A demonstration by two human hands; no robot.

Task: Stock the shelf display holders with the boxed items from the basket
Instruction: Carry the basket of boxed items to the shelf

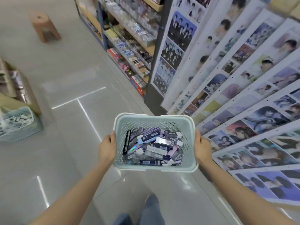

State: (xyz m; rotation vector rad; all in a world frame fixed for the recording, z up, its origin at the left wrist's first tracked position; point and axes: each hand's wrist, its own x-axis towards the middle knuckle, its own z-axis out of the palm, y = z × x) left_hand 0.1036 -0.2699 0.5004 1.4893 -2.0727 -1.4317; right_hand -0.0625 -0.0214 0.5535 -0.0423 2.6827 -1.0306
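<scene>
Above the shop floor, the left hand (107,147) grips the basket (152,122) by its left end, thumb at the rim. The basket's long axis runs hand to hand, mouth up, with boxed items (155,146) jumbled inside. The right hand (202,147) grips the right end likewise.

Baskets: two. Held basket (154,122), floor basket (19,132).
Stools: one, a brown stool (45,26).
Hands: two. Left hand (108,147), right hand (202,147).
Boxed items (154,146) in held basket: jumbled heap, well over a dozen, exact count unreadable.
Photo prints (181,28) on wall: dozens, too many to tally.
</scene>
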